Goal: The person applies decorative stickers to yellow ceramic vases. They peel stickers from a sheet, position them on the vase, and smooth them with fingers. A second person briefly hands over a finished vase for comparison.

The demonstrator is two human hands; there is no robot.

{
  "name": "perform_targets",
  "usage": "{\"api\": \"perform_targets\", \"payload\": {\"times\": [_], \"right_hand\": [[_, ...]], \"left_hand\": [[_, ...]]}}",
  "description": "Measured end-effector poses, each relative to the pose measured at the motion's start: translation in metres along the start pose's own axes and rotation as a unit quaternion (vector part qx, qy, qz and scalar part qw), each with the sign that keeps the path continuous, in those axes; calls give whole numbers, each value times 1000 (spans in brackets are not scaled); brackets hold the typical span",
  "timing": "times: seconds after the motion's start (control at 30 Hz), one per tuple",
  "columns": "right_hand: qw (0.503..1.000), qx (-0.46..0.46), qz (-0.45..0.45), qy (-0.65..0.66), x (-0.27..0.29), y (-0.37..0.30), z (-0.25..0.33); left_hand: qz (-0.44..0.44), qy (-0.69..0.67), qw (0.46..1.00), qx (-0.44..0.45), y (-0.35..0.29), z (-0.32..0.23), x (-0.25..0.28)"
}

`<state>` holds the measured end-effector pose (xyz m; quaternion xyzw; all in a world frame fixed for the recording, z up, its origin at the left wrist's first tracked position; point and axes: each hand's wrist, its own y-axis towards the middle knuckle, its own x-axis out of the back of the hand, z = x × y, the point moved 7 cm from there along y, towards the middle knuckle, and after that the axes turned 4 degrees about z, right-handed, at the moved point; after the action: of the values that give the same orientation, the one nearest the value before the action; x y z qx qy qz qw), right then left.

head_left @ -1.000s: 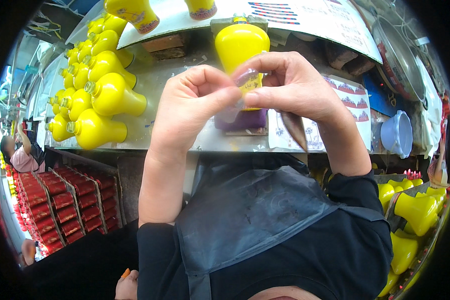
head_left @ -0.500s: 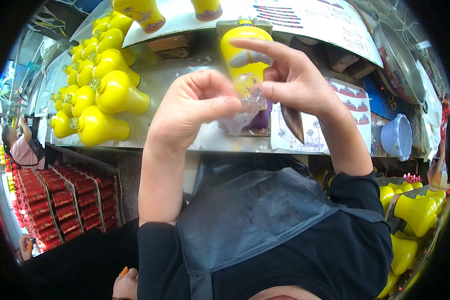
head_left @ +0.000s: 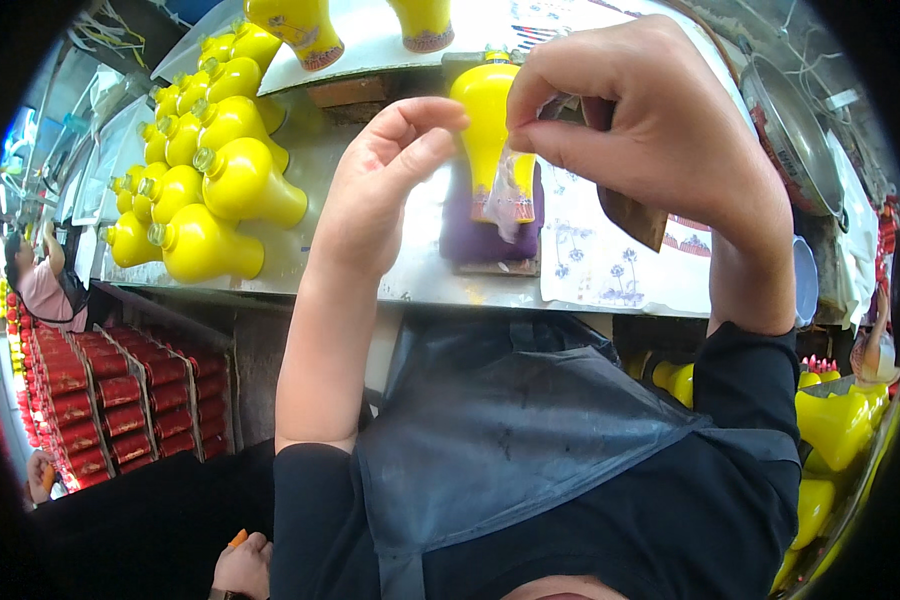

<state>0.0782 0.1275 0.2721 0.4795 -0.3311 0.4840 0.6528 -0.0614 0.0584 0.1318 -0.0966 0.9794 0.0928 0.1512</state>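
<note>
A yellow bottle point(head_left: 482, 105) lies in front of me, neck away, its patterned base end resting on a purple pad point(head_left: 460, 230). My right hand point(head_left: 635, 120) pinches a thin, translucent film piece point(head_left: 507, 190) that hangs in front of the bottle's lower part. A brown, flat-bladed tool point(head_left: 635, 215) sticks out beneath that hand; its handle is hidden. Left of the bottle my left hand point(head_left: 385, 180) is raised with nothing in it, thumb and forefinger apart. Beside the pad lie sheets of printed floral decals point(head_left: 610, 265), partly covered by my right forearm.
Several yellow bottles point(head_left: 245, 180) are stacked at the left of the metal table. Two more decorated bottles point(head_left: 300, 30) stand on the white raised board point(head_left: 370, 60). At right are a metal pan point(head_left: 795, 130), a pale blue tub point(head_left: 805, 280) and a crate of yellow bottles point(head_left: 835, 425). Red boxes point(head_left: 120, 395) fill the lower left.
My hands have drawn apart: the right moved up and right with the film, while the left no longer holds it. The film now hangs narrower, and more of the bottle shows.
</note>
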Motion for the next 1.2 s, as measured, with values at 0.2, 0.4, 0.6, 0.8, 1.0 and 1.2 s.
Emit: {"api": "perform_targets", "payload": {"times": [0.2,0.4,0.6,0.8,1.0,1.2], "right_hand": [[986,-76,146,-17,23,7,2],[995,-82,48,38,-8,-2,-37],[975,-105,88,174,-12,-11,-63],[910,-121,131,373,-69,-31,-69],[869,-259,88,413,-72,-40,-85],[832,-203,85,509,-79,-42,-71]], "left_hand": [[-35,388,912,-128,-15,-38,-36],[-55,238,970,-1,-8,-18,-37],[10,95,988,120,-15,-4,-36],[24,38,990,131,-20,-2,-34],[15,45,990,135,-27,-2,-27],[29,13,993,113,-27,0,-32]]}}
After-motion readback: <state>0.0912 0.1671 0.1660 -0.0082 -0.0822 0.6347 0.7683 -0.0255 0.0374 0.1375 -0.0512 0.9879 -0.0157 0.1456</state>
